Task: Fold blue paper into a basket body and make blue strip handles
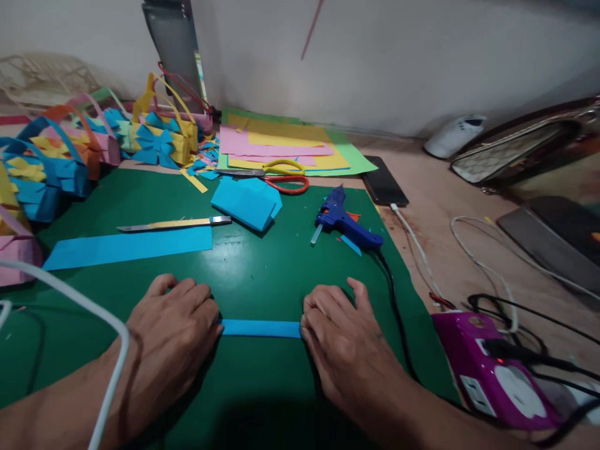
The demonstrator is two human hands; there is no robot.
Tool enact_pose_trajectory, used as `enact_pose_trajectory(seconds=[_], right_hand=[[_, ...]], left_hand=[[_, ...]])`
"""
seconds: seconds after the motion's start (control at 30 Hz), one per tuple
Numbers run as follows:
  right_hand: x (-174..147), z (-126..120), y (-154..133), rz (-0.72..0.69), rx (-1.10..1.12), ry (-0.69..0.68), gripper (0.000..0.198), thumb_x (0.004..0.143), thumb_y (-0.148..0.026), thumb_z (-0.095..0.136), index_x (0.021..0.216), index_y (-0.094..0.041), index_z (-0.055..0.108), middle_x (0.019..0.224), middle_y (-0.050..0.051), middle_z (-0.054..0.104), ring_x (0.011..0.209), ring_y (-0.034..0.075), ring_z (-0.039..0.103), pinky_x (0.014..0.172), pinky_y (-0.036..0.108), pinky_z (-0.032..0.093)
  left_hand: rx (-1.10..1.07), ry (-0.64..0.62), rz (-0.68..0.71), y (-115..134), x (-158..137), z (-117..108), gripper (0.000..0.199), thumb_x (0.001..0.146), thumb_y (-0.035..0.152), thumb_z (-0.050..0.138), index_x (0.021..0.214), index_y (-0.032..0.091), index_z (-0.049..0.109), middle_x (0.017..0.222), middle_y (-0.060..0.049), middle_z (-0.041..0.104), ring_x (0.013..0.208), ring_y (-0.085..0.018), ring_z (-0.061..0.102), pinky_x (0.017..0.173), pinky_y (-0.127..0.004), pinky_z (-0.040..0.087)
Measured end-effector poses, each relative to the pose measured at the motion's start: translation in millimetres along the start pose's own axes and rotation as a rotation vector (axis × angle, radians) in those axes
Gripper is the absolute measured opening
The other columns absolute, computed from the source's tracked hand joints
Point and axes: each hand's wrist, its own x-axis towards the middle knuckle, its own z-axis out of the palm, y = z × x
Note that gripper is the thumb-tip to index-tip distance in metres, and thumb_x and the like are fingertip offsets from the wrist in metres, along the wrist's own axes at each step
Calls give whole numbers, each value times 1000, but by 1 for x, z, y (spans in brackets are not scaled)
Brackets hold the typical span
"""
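A narrow blue paper strip (261,328) lies across the green mat, stretched between my two hands. My left hand (175,331) is closed on its left end, and my right hand (340,337) has its fingers bent over the right end with the thumb side raised. Both ends of the strip are hidden under the fingers. Beyond my left hand, a wider blue paper strip (135,245) lies flat with a craft knife (173,224) along its upper edge. A folded blue paper piece (247,201) rests farther back at the middle.
A blue glue gun (344,219) lies right of centre, its cord running to a magenta power strip (492,369). Scissors (281,175) and coloured paper sheets (285,144) are at the back. Small paper baskets (164,140) line the left. A phone (385,181) charges at right; a white cable (124,350) crosses my left forearm.
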Motion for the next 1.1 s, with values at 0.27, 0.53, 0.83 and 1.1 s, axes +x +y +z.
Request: enact_pose_trajectory(seconds=[0.27, 0.53, 0.83, 1.1], right_hand=[[-1, 3, 0, -25, -68, -2, 15, 79, -9, 45, 73, -15, 58, 78, 6, 54, 75, 19, 44, 90, 49, 26], [-1, 7, -1, -32, -118, 43, 18, 78, -7, 45, 71, -16, 58, 75, 5, 55, 74, 19, 45, 91, 51, 24], [3, 7, 1, -91, -161, 98, 20, 74, -6, 43, 68, -17, 58, 71, 6, 56, 71, 21, 46, 87, 49, 29], [6, 1, -10, -183, -350, 136, 33, 77, -3, 45, 101, -20, 62, 82, 7, 63, 80, 24, 52, 86, 53, 29]], left_hand=[[16, -6, -34, 3, -1, 0, 37, 92, 21, 30, 65, 18, 55, 67, -6, 51, 64, -21, 43, 67, -40, 25], [10, -34, -71, 6, 1, -3, 35, 92, 22, 31, 67, 18, 55, 70, -6, 53, 66, -21, 44, 68, -40, 26], [21, -50, -63, 5, 4, -8, 30, 92, 22, 35, 70, 17, 55, 73, -5, 56, 67, -19, 45, 68, -38, 26], [4, -66, -64, 4, 6, -10, 26, 89, 21, 39, 71, 16, 56, 75, -6, 59, 72, -22, 50, 67, -39, 28]])
